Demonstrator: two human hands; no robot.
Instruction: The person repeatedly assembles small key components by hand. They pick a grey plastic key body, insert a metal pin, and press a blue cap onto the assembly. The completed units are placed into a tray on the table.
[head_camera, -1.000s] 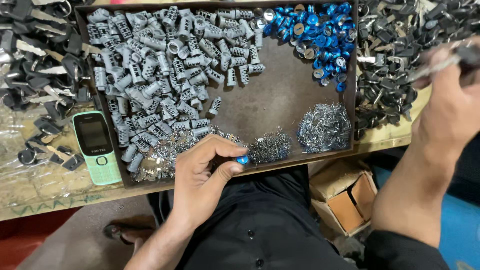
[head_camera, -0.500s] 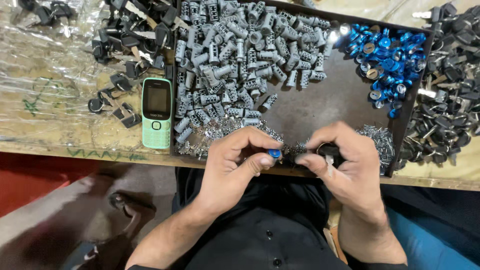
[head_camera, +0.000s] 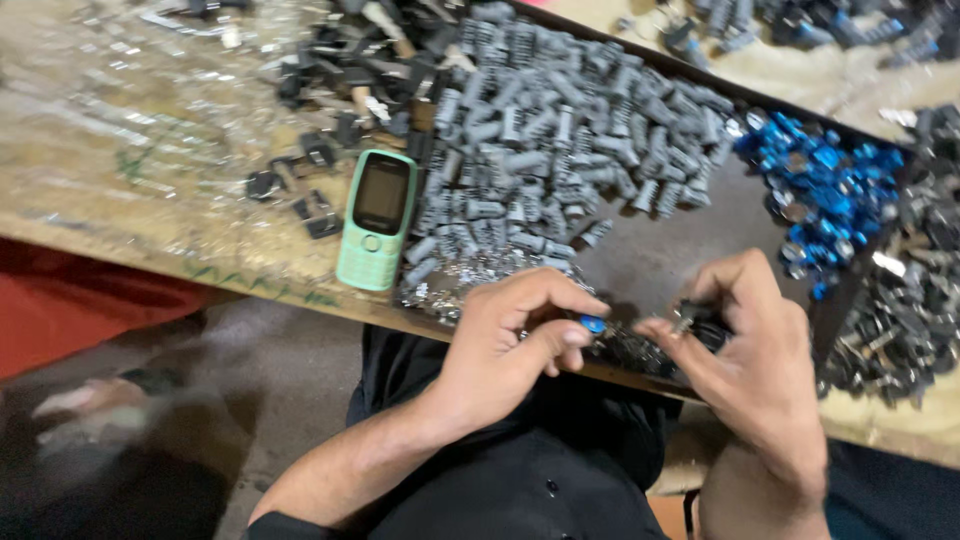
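Pinched between thumb and forefinger, the left hand (head_camera: 510, 335) has its grip clamped on a small blue cap (head_camera: 592, 324) at the near edge of the dark tray (head_camera: 680, 255). Right of it, the right hand (head_camera: 755, 350) has its grip closed on a black part (head_camera: 700, 322) — cap and part nearly touching. This looks like the joining step; pressing the cap on would call for lining them up. Left of the tray lies a green phone (head_camera: 377, 218) on the bench (head_camera: 150, 180) — grey parts (head_camera: 560, 150) fill the tray's far side.

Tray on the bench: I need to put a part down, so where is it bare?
Inside the tray, the dark floor lies bare between the grey parts, the blue caps and the right hand. Elsewhere it is crowded.
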